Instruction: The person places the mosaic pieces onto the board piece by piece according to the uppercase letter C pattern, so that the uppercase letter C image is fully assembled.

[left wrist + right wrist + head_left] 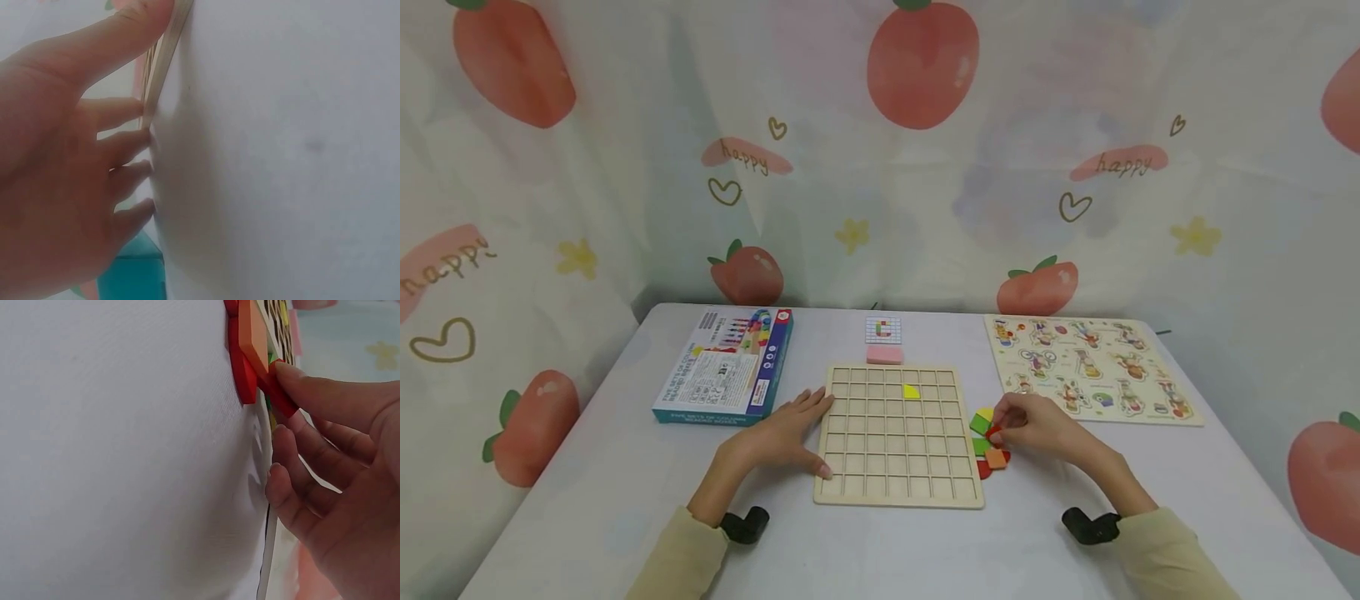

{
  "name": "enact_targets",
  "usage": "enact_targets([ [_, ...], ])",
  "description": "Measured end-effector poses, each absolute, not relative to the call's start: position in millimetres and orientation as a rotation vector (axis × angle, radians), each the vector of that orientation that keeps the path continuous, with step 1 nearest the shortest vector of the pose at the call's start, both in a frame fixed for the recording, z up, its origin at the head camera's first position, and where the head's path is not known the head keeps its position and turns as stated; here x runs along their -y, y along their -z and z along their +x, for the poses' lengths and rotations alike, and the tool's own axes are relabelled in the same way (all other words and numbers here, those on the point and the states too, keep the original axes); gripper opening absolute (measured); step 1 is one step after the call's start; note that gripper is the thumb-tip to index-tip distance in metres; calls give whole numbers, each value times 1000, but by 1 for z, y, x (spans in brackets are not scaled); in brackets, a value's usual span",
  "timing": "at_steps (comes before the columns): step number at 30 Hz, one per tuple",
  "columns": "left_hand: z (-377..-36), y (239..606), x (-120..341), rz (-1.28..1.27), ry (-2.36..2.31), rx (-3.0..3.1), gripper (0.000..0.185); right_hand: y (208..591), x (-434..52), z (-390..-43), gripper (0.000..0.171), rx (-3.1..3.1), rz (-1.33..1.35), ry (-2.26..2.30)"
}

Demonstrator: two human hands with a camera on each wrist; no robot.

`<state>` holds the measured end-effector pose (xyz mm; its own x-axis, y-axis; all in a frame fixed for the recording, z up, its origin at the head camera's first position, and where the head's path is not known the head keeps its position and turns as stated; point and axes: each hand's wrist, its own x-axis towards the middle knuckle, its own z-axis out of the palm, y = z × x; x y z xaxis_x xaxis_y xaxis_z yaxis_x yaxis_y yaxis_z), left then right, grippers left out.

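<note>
Left hand lies flat with straight fingers against the left edge of the pale wooden grid board, grasping nothing. Right hand pinches a small red wooden tile — still down among the loose pile of coloured wooden tiles just right of the board. One yellow tile sits in an upper cell; pink block lies behind the board.

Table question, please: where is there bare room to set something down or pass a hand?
The table is bare along the near edge below the grid board, left of the left hand, and front right below the animal puzzle. It is crowded between board and right hand, where the coloured tiles lie.
</note>
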<state>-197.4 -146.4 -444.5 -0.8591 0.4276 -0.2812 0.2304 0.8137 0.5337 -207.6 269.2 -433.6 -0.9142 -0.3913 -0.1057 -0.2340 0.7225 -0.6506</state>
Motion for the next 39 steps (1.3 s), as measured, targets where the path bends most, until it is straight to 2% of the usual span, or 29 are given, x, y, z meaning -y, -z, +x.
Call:
enact_targets([
  [10, -198, 445, 146, 482, -677, -2607, 114, 432, -244, -221, 11, -2718, -544, 1045],
  [23, -197, 443, 146, 489, -669, -2611, 113, 439, -215, -248, 16, -2690, -505, 1151],
  [30, -198, 444, 145, 483, -661, -2616, 113, 437, -199, -254, 14, -2679, -512, 1150],
  [39, -197, 442, 145, 504, -653, -2611, 113, 437, -182, -259, 21, -2669, -520, 1168],
])
